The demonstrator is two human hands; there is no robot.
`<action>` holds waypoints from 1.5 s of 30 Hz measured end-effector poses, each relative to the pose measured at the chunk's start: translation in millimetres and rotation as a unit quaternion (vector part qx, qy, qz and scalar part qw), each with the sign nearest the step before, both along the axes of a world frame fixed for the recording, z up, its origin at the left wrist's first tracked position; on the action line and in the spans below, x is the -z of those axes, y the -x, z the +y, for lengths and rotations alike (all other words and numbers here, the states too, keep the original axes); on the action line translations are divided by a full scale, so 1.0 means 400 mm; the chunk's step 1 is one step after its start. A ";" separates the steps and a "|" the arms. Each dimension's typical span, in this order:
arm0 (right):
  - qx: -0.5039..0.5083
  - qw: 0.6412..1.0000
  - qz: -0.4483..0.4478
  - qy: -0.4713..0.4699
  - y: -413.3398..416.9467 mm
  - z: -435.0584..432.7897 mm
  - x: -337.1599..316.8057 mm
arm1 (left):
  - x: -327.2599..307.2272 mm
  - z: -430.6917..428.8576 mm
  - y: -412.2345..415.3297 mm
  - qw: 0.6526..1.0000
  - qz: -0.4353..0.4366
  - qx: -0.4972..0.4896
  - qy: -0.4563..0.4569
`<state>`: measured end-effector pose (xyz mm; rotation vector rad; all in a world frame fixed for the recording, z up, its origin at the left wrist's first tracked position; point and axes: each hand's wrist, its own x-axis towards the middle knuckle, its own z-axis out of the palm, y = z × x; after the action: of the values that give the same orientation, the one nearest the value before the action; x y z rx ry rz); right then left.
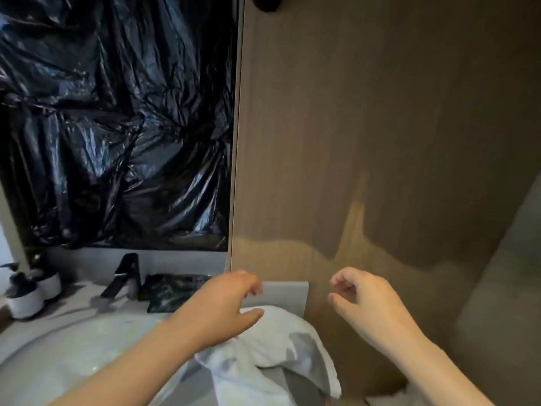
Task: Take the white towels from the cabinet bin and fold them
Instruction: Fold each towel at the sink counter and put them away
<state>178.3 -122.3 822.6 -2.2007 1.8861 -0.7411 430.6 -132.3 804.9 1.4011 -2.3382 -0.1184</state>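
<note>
A crumpled white towel (272, 358) lies heaped on the counter at the bottom centre, beside a tall wooden cabinet panel (380, 142). My left hand (225, 306) hovers over the towel's top, fingers loosely curled and apart, holding nothing. My right hand (363, 300) is raised in front of the cabinet panel to the right of the towel, fingers bent, empty. A bit of white cloth (389, 399) shows at the bottom edge under my right forearm. No bin is in view.
A white round basin (73, 347) fills the lower left, with a black faucet (123, 273) behind it. Black crinkled plastic (117, 112) covers the mirror above. Two white-and-black pots (32, 294) stand at the far left. A dark tray (172, 291) sits behind the basin.
</note>
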 end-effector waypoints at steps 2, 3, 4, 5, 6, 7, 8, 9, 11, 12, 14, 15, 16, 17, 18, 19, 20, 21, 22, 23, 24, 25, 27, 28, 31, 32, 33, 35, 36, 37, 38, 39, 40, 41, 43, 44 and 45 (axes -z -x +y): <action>0.007 0.999 0.002 -0.051 -0.015 0.011 0.074 | 0.071 0.002 -0.009 0.999 -0.006 -0.006 -0.036; 0.008 0.997 0.004 -0.071 -0.020 0.017 0.111 | 0.104 0.005 -0.012 0.998 -0.003 -0.009 -0.057; 0.008 0.996 0.006 -0.088 -0.024 0.024 0.149 | 0.136 0.008 -0.015 0.997 0.001 -0.011 -0.076; 0.007 0.995 0.006 -0.104 -0.026 0.031 0.184 | 0.168 0.010 -0.017 0.996 0.004 -0.011 -0.090; 0.006 0.993 0.006 -0.121 -0.027 0.039 0.219 | 0.199 0.013 -0.019 0.994 0.005 -0.011 -0.105; 0.007 0.991 0.003 -0.137 -0.028 0.045 0.252 | 0.229 0.017 -0.018 0.993 0.008 -0.011 -0.119; 0.012 0.988 -0.003 -0.154 -0.030 0.051 0.282 | 0.256 0.020 -0.017 0.991 0.011 -0.013 -0.129; 0.020 0.985 -0.012 -0.170 -0.031 0.056 0.310 | 0.282 0.023 -0.015 0.990 0.015 -0.016 -0.139; 0.036 0.980 -0.026 -0.194 -0.031 0.060 0.362 | 0.333 0.022 -0.005 0.986 0.032 -0.023 -0.164; 0.040 0.978 -0.032 -0.204 -0.031 0.059 0.387 | 0.358 0.023 0.000 0.983 0.038 -0.030 -0.179; 0.041 0.973 -0.047 -0.222 -0.027 0.058 0.431 | 0.402 0.026 0.011 0.976 0.060 -0.056 -0.204; 0.040 0.971 -0.057 -0.231 -0.023 0.057 0.450 | 0.425 0.027 0.015 0.975 0.075 -0.061 -0.200; 0.042 0.968 -0.067 -0.239 -0.020 0.055 0.470 | 0.446 0.029 0.018 0.973 0.089 -0.065 -0.201; 0.045 0.965 -0.078 -0.247 -0.016 0.052 0.488 | 0.463 0.031 0.023 0.970 0.094 -0.072 -0.212; 0.048 0.962 -0.086 -0.256 -0.012 0.047 0.504 | 0.479 0.034 0.027 0.967 0.096 -0.082 -0.223; 0.050 0.958 -0.090 -0.268 -0.008 0.043 0.518 | 0.495 0.037 0.033 0.963 0.095 -0.090 -0.234; 0.051 0.954 -0.091 -0.279 -0.003 0.040 0.531 | 0.511 0.037 0.039 0.961 0.094 -0.097 -0.243; 0.052 0.951 -0.094 -0.290 0.001 0.037 0.542 | 0.523 0.035 0.045 0.959 0.090 -0.101 -0.250; 0.053 0.947 -0.099 -0.300 0.007 0.032 0.555 | 0.536 0.035 0.054 0.956 0.089 -0.105 -0.259; 0.056 0.943 -0.104 -0.310 0.013 0.028 0.569 | 0.546 0.034 0.064 0.953 0.091 -0.112 -0.268; 0.058 0.938 -0.110 -0.322 0.018 0.026 0.583 | 0.556 0.036 0.074 0.948 0.095 -0.118 -0.280; 0.060 0.934 -0.115 -0.333 0.025 0.022 0.596 | 0.567 0.039 0.082 0.944 0.099 -0.126 -0.288; 0.061 0.928 -0.110 -0.350 0.042 0.012 0.622 | 0.588 0.043 0.096 0.937 0.118 -0.145 -0.296; 0.061 0.925 -0.111 -0.358 0.049 0.007 0.631 | 0.595 0.045 0.103 0.934 0.128 -0.153 -0.296; 0.050 0.915 -0.122 -0.382 0.070 -0.005 0.659 | 0.612 0.050 0.118 0.927 0.142 -0.172 -0.300; 0.043 0.913 -0.127 -0.386 0.072 -0.008 0.666 | 0.617 0.051 0.121 0.925 0.150 -0.177 -0.300; 0.038 0.910 -0.131 -0.391 0.072 -0.010 0.671 | 0.621 0.051 0.123 0.923 0.156 -0.182 -0.301; 0.025 0.910 -0.126 -0.393 0.065 -0.011 0.678 | 0.628 0.049 0.123 0.922 0.157 -0.187 -0.301; 0.018 0.911 -0.118 -0.394 0.060 -0.010 0.679 | 0.629 0.046 0.125 0.922 0.153 -0.188 -0.303; 0.013 0.911 -0.114 -0.397 0.055 -0.009 0.681 | 0.627 0.043 0.126 0.920 0.151 -0.188 -0.308; 0.011 0.908 -0.113 -0.403 0.051 -0.009 0.682 | 0.626 0.039 0.127 0.919 0.151 -0.187 -0.312; 0.007 0.906 -0.114 -0.408 0.050 -0.010 0.685 | 0.624 0.035 0.129 0.918 0.152 -0.183 -0.316; 0.003 0.904 -0.116 -0.412 0.049 -0.011 0.686 | 0.623 0.031 0.131 0.918 0.153 -0.178 -0.319; 0.000 0.902 -0.116 -0.417 0.049 -0.013 0.686 | 0.621 0.028 0.132 0.919 0.150 -0.171 -0.322; 0.002 0.898 -0.127 -0.422 0.048 -0.017 0.682 | 0.617 0.023 0.130 0.921 0.138 -0.153 -0.332; 0.010 0.896 -0.136 -0.422 0.046 -0.018 0.679 | 0.614 0.022 0.128 0.920 0.132 -0.147 -0.337; 0.019 0.897 -0.143 -0.417 0.044 -0.019 0.676 | 0.610 0.023 0.124 0.920 0.126 -0.140 -0.343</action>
<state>160.7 -129.8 552.2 -1.4279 1.6504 -0.1620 380.9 -123.3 560.8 1.8769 -1.9234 -1.0502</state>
